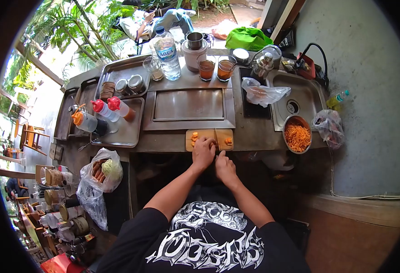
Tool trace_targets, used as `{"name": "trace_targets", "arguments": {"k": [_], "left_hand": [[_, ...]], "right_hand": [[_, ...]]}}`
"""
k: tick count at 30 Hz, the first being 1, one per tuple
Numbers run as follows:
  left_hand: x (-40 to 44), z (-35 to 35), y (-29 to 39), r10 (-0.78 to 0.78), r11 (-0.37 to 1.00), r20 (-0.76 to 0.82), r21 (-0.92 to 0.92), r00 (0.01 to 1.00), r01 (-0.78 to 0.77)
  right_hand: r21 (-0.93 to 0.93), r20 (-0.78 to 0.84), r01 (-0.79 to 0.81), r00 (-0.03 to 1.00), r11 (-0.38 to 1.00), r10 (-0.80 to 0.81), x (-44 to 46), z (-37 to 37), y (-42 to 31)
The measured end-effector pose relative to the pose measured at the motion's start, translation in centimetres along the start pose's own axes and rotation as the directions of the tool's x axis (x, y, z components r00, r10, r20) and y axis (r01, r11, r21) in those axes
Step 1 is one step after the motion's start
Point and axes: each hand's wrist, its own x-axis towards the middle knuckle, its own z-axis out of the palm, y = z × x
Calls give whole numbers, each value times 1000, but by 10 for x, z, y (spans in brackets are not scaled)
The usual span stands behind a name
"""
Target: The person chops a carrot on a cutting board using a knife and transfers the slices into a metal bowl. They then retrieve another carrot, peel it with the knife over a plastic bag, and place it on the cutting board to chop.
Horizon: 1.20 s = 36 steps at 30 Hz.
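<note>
A small wooden cutting board (202, 133) lies at the front edge of the counter, straight ahead of me. My right hand (226, 168) is wrapped round the handle of a knife (216, 136), whose dark blade points away from me across the board. Just left of the blade, my left hand (203, 154) presses down with curled fingers; whatever is under the fingertips is hidden. Orange carrot pieces (194, 137) sit at the board's left side, and more cut carrot (228, 141) is right of the blade.
A metal bowl of shredded carrot (297, 136) stands by the sink (279, 91). Squeeze bottles (100, 109) rest on a metal tray (134, 129) at left. Behind are a water bottle (167, 54) and two glasses of brown drink (206, 69). A plastic bag of vegetables (100, 170) hangs low left.
</note>
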Motion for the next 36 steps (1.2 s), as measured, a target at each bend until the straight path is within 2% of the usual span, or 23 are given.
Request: {"name": "trace_targets", "arguments": {"k": [2, 9, 14, 18, 20, 24, 26, 36], "left_hand": [[-1, -2, 1, -6, 1000, -7, 6, 1000, 6], [0, 2, -3, 33, 999, -50, -26, 998, -34], [0, 3, -13, 40, 999, 1, -27, 999, -40], [-1, -2, -8, 34, 996, 26, -82, 999, -32], [-3, -5, -8, 50, 996, 18, -69, 999, -49], [-2, -5, -12, 94, 995, 31, -45, 995, -93], [-3, -6, -10, 97, 995, 14, -39, 995, -96], [-2, -11, -5, 125, 992, 26, -14, 992, -125]], "right_hand": [[-53, 33, 0, 999, 999, 2, 2, -6, -2], [-29, 31, -20, 999, 999, 21, 4, -4, -8], [-123, 67, -17, 997, 992, 25, 0, -8, -13], [-17, 39, -38, 998, 999, 39, 8, 0, -5], [-99, 81, 13, 997, 995, -5, 7, -13, -9], [-85, 66, -15, 998, 996, 20, 2, -6, -12], [-21, 57, -4, 998, 1000, 5, 6, 2, -5], [-94, 61, -35, 997, 995, 41, 2, -5, -15]]}}
